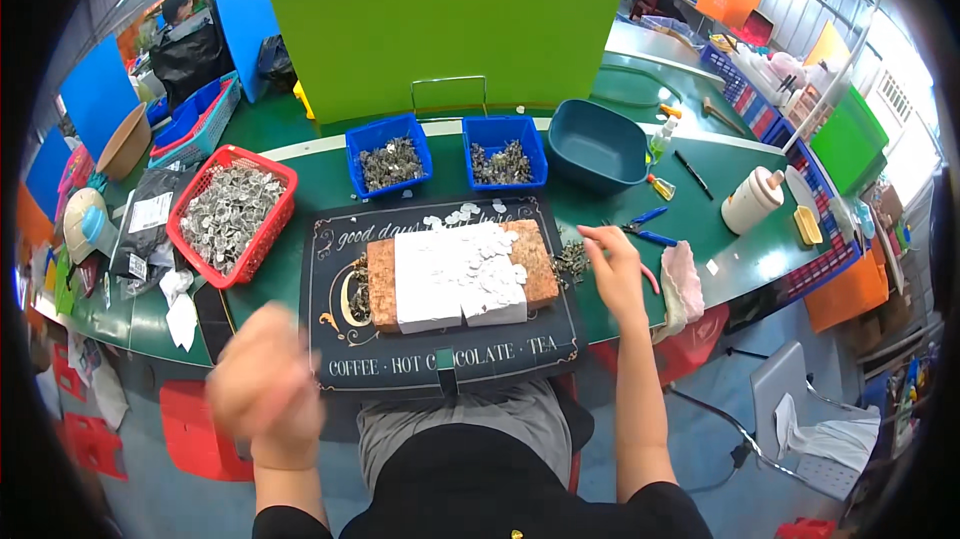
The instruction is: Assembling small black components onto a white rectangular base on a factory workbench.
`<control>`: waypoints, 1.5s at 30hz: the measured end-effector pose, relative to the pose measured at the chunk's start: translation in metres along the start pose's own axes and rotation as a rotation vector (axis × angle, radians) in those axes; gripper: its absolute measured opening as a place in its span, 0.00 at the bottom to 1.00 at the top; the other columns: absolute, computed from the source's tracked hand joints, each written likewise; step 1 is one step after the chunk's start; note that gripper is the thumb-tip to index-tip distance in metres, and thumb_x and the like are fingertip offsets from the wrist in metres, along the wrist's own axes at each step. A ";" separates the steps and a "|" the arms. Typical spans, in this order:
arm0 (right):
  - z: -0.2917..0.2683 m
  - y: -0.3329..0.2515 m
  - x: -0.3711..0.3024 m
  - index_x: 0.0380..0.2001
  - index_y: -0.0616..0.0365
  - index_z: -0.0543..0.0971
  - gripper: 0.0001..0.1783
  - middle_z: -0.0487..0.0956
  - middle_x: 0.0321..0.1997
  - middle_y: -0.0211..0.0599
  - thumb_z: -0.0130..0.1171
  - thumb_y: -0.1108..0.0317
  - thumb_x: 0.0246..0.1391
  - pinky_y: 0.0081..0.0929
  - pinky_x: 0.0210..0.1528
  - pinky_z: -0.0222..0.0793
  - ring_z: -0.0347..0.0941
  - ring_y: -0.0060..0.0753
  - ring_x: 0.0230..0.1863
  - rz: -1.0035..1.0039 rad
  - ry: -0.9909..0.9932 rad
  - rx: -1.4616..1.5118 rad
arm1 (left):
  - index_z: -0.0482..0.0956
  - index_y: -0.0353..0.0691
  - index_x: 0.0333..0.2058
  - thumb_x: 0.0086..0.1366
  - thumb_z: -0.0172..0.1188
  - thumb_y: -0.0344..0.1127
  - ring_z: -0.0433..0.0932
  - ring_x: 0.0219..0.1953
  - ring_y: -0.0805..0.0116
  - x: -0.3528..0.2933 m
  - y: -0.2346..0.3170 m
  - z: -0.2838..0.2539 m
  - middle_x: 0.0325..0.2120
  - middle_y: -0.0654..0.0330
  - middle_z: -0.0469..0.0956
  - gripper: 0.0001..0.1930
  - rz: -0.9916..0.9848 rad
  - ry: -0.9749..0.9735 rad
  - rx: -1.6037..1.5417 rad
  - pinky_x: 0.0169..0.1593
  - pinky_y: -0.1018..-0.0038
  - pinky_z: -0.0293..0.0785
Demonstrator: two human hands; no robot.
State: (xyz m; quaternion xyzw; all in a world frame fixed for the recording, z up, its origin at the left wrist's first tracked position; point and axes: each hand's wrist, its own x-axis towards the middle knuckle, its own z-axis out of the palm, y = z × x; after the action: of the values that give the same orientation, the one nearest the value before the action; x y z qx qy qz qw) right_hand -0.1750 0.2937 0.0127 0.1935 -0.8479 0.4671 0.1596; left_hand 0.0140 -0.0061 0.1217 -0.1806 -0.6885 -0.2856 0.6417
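Note:
My left hand (265,379) is raised off the front left edge of the table, too smeared by motion to make out its fingers. My right hand (615,264) reaches in from the right with fingers apart, beside a small heap of grey metal pieces (572,261). Between the hands lies a reddish-brown brick (535,264), its middle wrapped in white paper (428,284). Many small white flat pieces (488,269) are scattered over the paper. Beneath is a black mat (345,344) with white lettering. More metal pieces (360,289) lie by the brick's left end.
Two blue bins (428,154) (545,164) of metal pieces stand behind the mat, beside a teal basin (598,144). A red basket (275,229) of small silvery pieces sits left. Blue-handled pliers (655,236), a pink cloth (682,284) and a white bottle (750,204) lie right.

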 end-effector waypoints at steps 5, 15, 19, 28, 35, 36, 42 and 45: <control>0.017 0.011 0.035 0.40 0.55 0.82 0.13 0.75 0.35 0.40 0.62 0.73 0.48 0.35 0.46 0.67 0.72 0.44 0.41 -0.096 -0.108 -0.347 | 0.78 0.35 0.41 0.57 0.57 0.22 0.72 0.34 0.59 -0.025 -0.053 0.060 0.29 0.55 0.74 0.12 -0.455 -0.721 0.040 0.38 0.71 0.68; 0.011 -0.013 0.025 0.33 0.63 0.78 0.08 0.79 0.33 0.36 0.63 0.73 0.48 0.26 0.34 0.68 0.75 0.26 0.32 0.123 -0.051 -0.114 | 0.80 0.40 0.37 0.52 0.65 0.31 0.69 0.42 0.60 -0.072 -0.098 0.081 0.37 0.61 0.74 0.12 -0.368 -0.906 0.090 0.47 0.67 0.67; 0.021 -0.072 -0.007 0.38 0.70 0.78 0.10 0.78 0.37 0.35 0.59 0.81 0.50 0.17 0.41 0.70 0.73 0.21 0.37 0.200 -0.166 0.478 | 0.79 0.39 0.32 0.51 0.65 0.28 0.70 0.42 0.61 -0.068 -0.094 0.082 0.36 0.61 0.75 0.08 -0.413 -0.863 0.088 0.47 0.68 0.67; 0.055 -0.098 -0.034 0.43 0.68 0.78 0.14 0.77 0.38 0.34 0.59 0.84 0.50 0.14 0.40 0.67 0.72 0.20 0.39 0.265 -0.176 0.814 | 0.71 0.30 0.32 0.61 0.57 0.21 0.80 0.30 0.74 -0.069 -0.066 0.064 0.30 0.55 0.80 0.03 -0.716 -0.740 -0.133 0.30 0.82 0.72; 0.064 -0.123 -0.052 0.43 0.70 0.76 0.15 0.77 0.38 0.38 0.59 0.85 0.50 0.14 0.39 0.68 0.72 0.20 0.39 0.311 -0.142 0.785 | 0.68 0.31 0.44 0.66 0.54 0.24 0.79 0.35 0.72 -0.086 -0.007 0.050 0.37 0.51 0.80 0.09 -1.304 -0.389 -0.611 0.40 0.80 0.74; 0.066 -0.123 -0.056 0.44 0.71 0.76 0.16 0.77 0.38 0.39 0.59 0.85 0.50 0.14 0.39 0.69 0.73 0.20 0.38 0.302 -0.183 0.773 | 0.67 0.31 0.47 0.66 0.53 0.25 0.79 0.38 0.71 -0.090 -0.004 0.047 0.38 0.51 0.79 0.12 -1.333 -0.394 -0.668 0.42 0.79 0.74; 0.081 -0.136 -0.065 0.36 0.68 0.81 0.10 0.80 0.34 0.40 0.60 0.84 0.47 0.15 0.34 0.70 0.75 0.22 0.35 0.167 -0.198 0.583 | 0.67 0.30 0.46 0.66 0.53 0.26 0.80 0.37 0.70 -0.095 0.002 0.038 0.38 0.52 0.80 0.11 -1.242 -0.452 -0.511 0.43 0.79 0.75; 0.093 -0.135 -0.067 0.36 0.64 0.83 0.10 0.81 0.32 0.38 0.62 0.81 0.47 0.14 0.25 0.64 0.73 0.18 0.27 0.061 -0.086 0.543 | 0.70 0.29 0.43 0.64 0.55 0.24 0.81 0.38 0.69 -0.099 0.000 0.036 0.37 0.51 0.81 0.09 -1.143 -0.454 -0.440 0.42 0.78 0.76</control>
State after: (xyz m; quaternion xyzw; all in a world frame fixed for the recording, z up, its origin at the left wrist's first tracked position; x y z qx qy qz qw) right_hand -0.0604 0.1604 0.0340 0.2234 -0.7031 0.6731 0.0515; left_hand -0.0031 0.0284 0.0240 0.0309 -0.7199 -0.6708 0.1755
